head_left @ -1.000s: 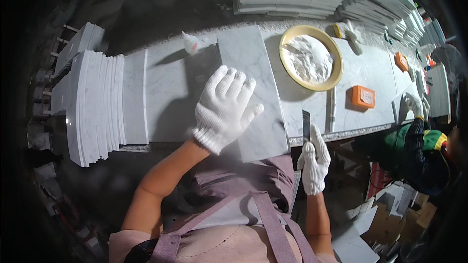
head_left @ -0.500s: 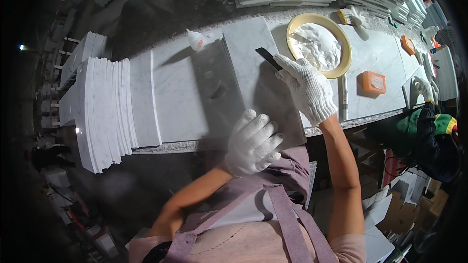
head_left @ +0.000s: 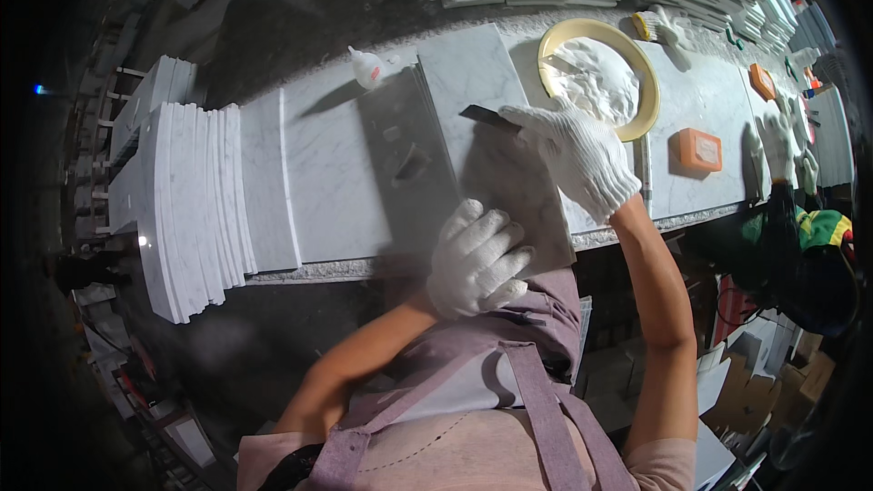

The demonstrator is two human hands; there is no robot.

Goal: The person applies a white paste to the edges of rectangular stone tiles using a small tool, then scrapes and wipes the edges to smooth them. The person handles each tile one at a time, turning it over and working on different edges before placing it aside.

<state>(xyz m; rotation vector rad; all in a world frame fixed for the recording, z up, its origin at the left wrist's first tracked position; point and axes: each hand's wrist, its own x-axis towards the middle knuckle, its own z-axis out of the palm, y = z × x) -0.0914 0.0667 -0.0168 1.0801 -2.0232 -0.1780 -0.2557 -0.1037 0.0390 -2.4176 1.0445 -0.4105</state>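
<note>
My right hand (head_left: 582,156), in a white knitted glove, grips a dark flat scraper blade (head_left: 489,117) and holds it over a grey-veined white marble slab (head_left: 468,64). The blade points left; whether its edge touches the stone, I cannot tell. At the slab's near edge is my left hand (head_left: 478,261), gloved too, with fingers stretched out and nothing in them. Just beyond my right hand stands a cream-coloured bowl (head_left: 648,95) with a white powdery or pasty mass (head_left: 596,82) in it.
A small white squeeze bottle (head_left: 366,68) stands on the slabs to the left. Thin marble panels (head_left: 195,209) lean in a row at far left. An orange box (head_left: 698,151) lies right of the bowl. At far right a co-worker's gloved hand (head_left: 777,144) reaches over the bench.
My right hand has turned, so the scraper blade lies flatter, slightly lower and further left. My left hand has barely moved. The co-worker's hand has shifted left.
</note>
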